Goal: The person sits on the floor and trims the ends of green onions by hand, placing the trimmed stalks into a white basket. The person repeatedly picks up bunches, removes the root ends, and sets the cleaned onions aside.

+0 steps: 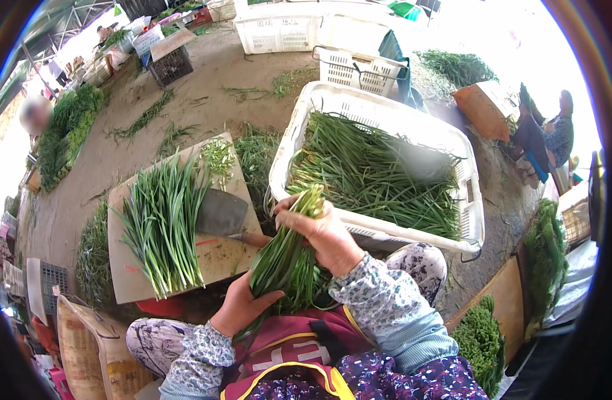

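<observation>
Between my hands is a bunch of garlic chives [283, 257], held over my lap. My right hand [323, 237] wraps its pale stem end, which points up and away from me. Lower down, my left hand [243, 303] is closed around the green leaves. To the left, a cutting board [229, 257] bears a neat pile of chives [166, 223] with the white ends toward me. A cleaver [223, 213] lies beside that pile, its wooden handle near my hands. Pale trimmings [218, 159] sit at the board's far corner. More chives [373, 173] lie loose in a white crate [413, 231].
Leafy scraps [256, 157] lie between board and crate. Behind stand another white crate [359, 70] and a dark crate [171, 67]. An orange-brown box [483, 110] is at the far right, near a seated person [559, 137]. Green bundles [479, 340] stand at my right.
</observation>
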Demonstrator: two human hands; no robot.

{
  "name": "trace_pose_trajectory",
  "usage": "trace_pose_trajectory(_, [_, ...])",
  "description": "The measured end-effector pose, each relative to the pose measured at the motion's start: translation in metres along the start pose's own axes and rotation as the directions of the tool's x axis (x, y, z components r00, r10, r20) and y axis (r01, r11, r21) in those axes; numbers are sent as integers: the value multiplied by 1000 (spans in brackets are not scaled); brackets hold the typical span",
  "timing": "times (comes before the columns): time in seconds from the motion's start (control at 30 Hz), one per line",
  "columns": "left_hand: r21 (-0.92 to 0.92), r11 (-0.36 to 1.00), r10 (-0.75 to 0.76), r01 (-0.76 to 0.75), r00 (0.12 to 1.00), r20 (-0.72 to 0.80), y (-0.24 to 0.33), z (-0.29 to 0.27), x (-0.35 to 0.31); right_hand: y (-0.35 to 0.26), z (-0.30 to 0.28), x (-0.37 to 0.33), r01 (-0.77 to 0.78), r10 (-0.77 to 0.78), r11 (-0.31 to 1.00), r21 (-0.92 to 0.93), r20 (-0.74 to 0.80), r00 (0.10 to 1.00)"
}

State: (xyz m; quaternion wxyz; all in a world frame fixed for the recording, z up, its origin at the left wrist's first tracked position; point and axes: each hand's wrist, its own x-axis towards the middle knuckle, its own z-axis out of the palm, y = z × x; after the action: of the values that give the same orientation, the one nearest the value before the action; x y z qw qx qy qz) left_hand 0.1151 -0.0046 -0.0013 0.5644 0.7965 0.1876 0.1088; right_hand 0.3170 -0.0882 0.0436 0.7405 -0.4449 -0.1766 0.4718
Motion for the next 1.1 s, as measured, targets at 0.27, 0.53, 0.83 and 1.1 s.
trace_pose_trajectory(0.27, [508, 861, 269, -29, 874, -405, 7, -33, -9, -52, -29, 7, 410, -436, 811, -417, 35, 899])
trace_pose_trajectory(0.53, [-824, 530, 66, 202, 958, 277, 52, 9, -18, -46, 32, -13, 882, -819, 79, -465, 474, 323])
trace_pose_trajectory(0.83, [-962, 222, 197, 160, 959, 205, 43, 3, -12, 48, 30, -64, 944, -359, -198, -263, 916, 180])
trace_pose_trajectory(1.1, [-987, -141, 251, 84, 967, 46, 35, -4, 8, 32, 41, -63, 990, -354, -51, -129, 930, 103])
